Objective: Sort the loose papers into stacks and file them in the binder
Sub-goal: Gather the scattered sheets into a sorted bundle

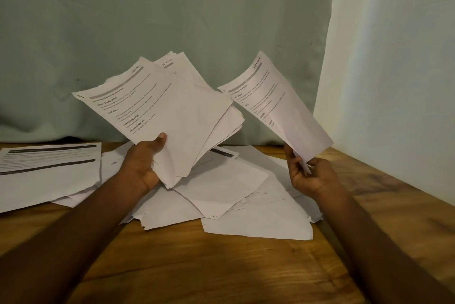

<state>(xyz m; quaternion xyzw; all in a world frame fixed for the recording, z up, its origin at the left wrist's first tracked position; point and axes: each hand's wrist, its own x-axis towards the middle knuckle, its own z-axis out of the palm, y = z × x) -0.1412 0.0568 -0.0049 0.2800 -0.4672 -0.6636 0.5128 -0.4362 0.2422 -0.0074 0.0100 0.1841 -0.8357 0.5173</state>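
The fanned sheaf of papers [172,116] is up off the bench [221,266], its lower corner gripped in the left hand [145,163] with the thumb clamped on top, while the right hand [310,175] pinches a single sheet [283,107] by its bottom corner between curled fingers [295,156]. To sort well, the person should probably read each section heading and lay the sheet squarely on its matching stack. More loose sheets [234,193] lie scattered below, a printed pile [44,168] sits at left, and no binder is in view.

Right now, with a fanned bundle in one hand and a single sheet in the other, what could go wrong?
1. The fanned bundle is gripped only at its lower corner by the left hand; sheets could slide out onto the loose papers below and mix again.
2. The single sheet, pinched by the right hand, could crease.
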